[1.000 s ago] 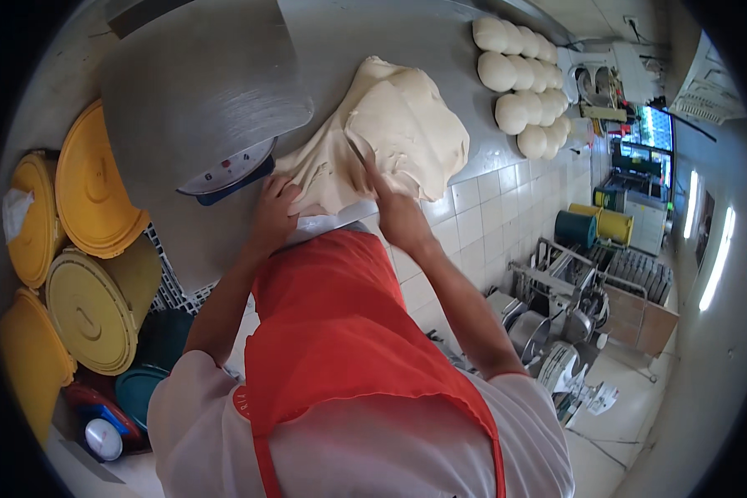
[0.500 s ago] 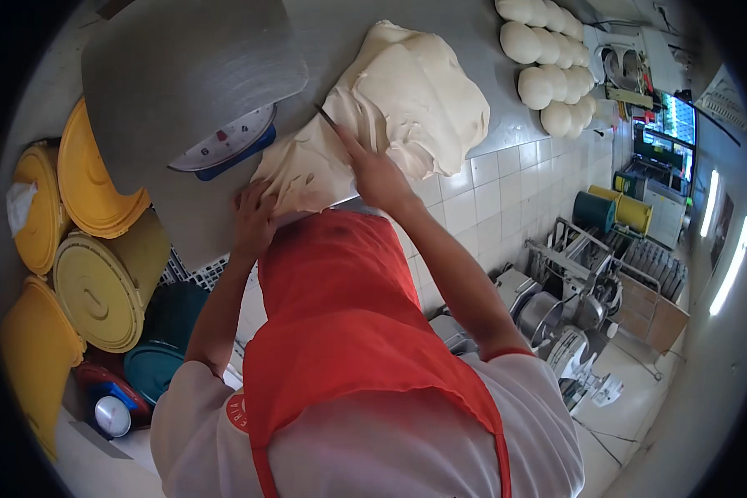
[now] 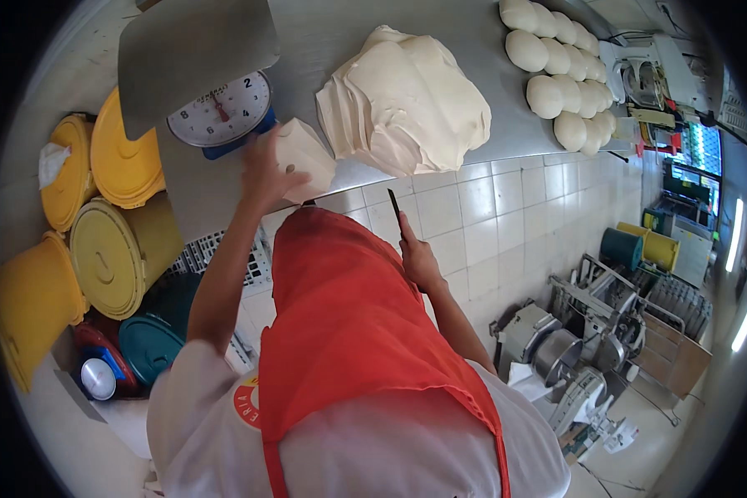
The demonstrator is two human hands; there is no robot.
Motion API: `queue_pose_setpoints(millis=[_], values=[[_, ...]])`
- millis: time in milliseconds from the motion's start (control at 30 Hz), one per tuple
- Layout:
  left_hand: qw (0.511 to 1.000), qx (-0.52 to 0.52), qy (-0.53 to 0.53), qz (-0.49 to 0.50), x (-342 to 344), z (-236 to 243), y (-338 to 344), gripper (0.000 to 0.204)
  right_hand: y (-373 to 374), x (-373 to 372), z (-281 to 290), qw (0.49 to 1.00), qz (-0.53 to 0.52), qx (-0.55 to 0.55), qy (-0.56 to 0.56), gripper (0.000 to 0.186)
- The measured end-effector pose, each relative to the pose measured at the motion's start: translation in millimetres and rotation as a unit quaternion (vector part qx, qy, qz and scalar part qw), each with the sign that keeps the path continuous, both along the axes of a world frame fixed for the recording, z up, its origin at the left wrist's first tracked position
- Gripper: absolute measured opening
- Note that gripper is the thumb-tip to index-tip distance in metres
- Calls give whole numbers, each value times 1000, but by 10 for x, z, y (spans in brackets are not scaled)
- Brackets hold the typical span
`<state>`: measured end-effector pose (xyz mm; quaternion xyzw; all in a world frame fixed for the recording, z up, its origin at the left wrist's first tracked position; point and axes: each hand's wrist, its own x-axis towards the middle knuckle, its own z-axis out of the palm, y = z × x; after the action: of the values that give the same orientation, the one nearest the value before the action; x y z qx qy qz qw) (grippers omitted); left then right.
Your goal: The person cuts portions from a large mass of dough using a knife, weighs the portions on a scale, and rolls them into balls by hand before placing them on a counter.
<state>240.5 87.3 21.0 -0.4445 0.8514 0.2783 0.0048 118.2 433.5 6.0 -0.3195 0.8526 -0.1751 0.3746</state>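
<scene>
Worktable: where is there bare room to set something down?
Bare patches: between scale and big dough, beyond the small dough; between big dough and dough balls; left of the left hand. Crowded: where hand, small dough and scale bunch together.

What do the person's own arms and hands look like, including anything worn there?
Short, pale grey sleeves leave the forearms bare. The left hand, slightly blurred, and the right hand show no gloves or wristbands.
</scene>
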Motion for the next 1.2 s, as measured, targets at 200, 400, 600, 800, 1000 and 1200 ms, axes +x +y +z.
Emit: queue_pose_setpoints(millis=[200, 400, 600, 800, 1000, 1200], values=[[997, 5, 73, 22, -157, -120, -104, 91, 106, 27, -8, 991, -44, -123, -39, 69], [946, 13, 289, 147, 374, 1054, 101, 65, 842, -62, -385, 970, -119, -203, -64, 67], [838, 109, 504, 180, 240, 2242, -954, 57, 1466, -173, -560, 985, -93, -148, -6, 67], [795, 258, 516, 186, 87, 1943, -2258, 47, 1182, -82, -78, 955, -218, -191, -66, 66], [861, 295, 374, 176, -214, 1758, -2709, 27, 933, 343, -49, 935, -274, -210, -86, 66], [870, 331, 334, 148, -226, 1748, -2804, 38, 704, 583, -66, 962, -216, -164, -35, 65]])
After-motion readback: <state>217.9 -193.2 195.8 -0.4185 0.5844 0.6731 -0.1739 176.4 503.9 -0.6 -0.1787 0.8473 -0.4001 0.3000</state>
